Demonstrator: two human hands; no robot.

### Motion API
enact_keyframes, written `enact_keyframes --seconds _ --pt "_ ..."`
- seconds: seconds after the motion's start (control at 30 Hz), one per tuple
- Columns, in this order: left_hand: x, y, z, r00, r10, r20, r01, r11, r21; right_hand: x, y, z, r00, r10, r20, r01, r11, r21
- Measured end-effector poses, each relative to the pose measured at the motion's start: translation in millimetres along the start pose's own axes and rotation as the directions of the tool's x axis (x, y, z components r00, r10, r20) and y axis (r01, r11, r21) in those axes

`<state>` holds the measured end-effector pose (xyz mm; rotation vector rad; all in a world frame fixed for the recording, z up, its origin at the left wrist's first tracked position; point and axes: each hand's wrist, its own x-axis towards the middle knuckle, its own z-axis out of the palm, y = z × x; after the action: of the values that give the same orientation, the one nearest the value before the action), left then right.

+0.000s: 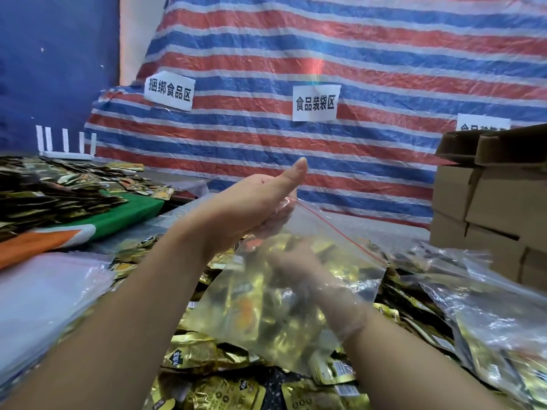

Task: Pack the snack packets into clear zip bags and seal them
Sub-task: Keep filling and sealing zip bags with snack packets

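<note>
Head view shows the filling step under way: the left hand (251, 199) pinches the mouth of a clear zip bag (296, 291) by its red-lined rim, thumb raised, holding it up over the counter (384, 223). The right hand (299, 270), in a thin clear glove, is inside the bag among gold snack packets (245, 309); through the crinkled film I cannot tell whether its fingers are curled round packets or spread. The bag looks partly full (a judgement, not a count). Next, I judge, the right hand must come out without dragging packets along, then both hands press the zip strip together along its length, keeping foil edges out of the seal.

Loose snack packets (207, 350) lie heaped on the counter beneath the bag. Filled bags (488, 315) lie to the right, empty bags (44, 291) to the left, cardboard boxes (488, 208) beyond. The heap just below leaves little flat room for sealing.
</note>
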<state>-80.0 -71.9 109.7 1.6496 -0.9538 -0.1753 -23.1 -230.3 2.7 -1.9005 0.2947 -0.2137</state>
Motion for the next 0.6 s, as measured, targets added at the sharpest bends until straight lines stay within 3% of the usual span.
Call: enact_keyframes --seconds 0.1,0.2,0.23,0.5,0.6 --pt "1 0 -2 1.0 -0.015 -0.009 0.015 0.999 0.034 -11 -7 -2 0.999 -0.006 0.033 0.007 1.0 -0.021" --pt "2 0 2 0.999 -0.032 -0.014 0.032 0.999 0.006 -16 -6 -8 0.994 -0.084 -0.068 0.049 0.908 -0.417" --pt "2 0 3 0.999 -0.034 -0.014 0.034 0.999 -0.022 -17 -5 -9 0.991 -0.102 -0.084 0.052 0.885 -0.463" --pt "4 -4 2 0.999 -0.036 -0.012 0.036 0.999 -0.017 -15 -14 3 0.995 -0.018 -0.103 -0.019 0.939 -0.344" --pt "3 -5 -1 0.999 -0.019 -0.032 0.018 0.999 -0.031 -18 -14 1 0.993 -0.062 -0.105 0.034 0.968 -0.247"
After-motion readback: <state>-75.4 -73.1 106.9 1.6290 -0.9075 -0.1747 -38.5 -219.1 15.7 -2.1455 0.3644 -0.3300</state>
